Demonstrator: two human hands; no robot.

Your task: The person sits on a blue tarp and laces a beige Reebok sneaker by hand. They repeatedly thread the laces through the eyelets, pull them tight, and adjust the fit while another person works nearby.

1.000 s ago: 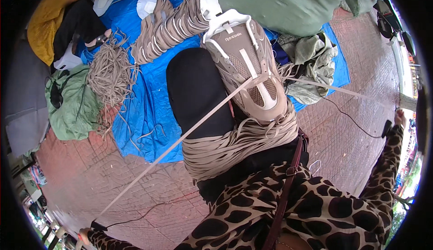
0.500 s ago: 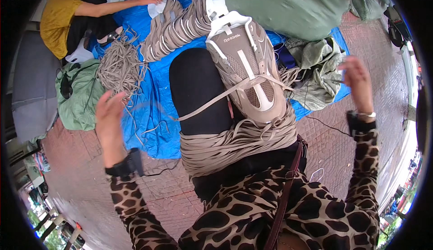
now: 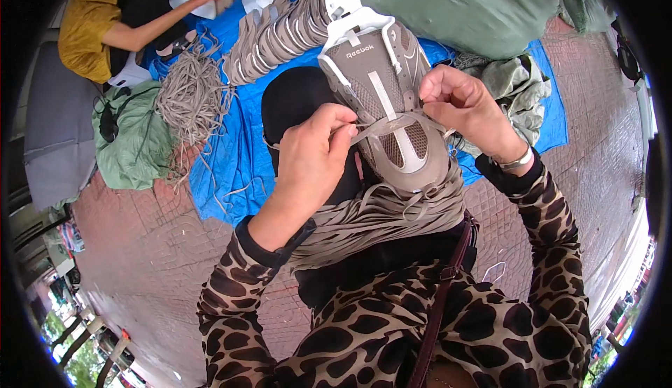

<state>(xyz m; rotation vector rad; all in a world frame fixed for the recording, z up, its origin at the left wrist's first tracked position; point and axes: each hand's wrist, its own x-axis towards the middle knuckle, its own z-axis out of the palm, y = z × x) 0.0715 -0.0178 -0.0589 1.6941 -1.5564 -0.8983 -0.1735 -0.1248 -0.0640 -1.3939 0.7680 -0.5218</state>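
Observation:
A taupe mesh shoe upper (image 3: pixel 360 76) with white trim lies over my thigh, its rounded toe toward me. One flat taupe shoelace (image 3: pixel 389 125) runs across it just above the toe. My left hand (image 3: pixel 308 164) is closed at the upper's left edge, thumb and forefinger pinching the lace. On the opposite edge my right hand (image 3: pixel 465 108) is closed too, its fingertips pinched at the lace by the eyelets; the exact grip is partly hidden. A thick bundle of loose shoelaces (image 3: pixel 399 223) is draped over my lap below the toe.
A row of stacked shoe uppers (image 3: pixel 280 41) lies on a blue tarp (image 3: pixel 217 185), beside a tangled lace pile (image 3: pixel 187 97). At the far left sits a person in a yellow top (image 3: pixel 91 34), handling pale pieces. Green cloth sacks (image 3: pixel 455 10) lie at the back.
Both hands, spread wide to either side and open before, have come inward to the shoe upper and pinched the lace. The other person's arm has drawn back to the left.

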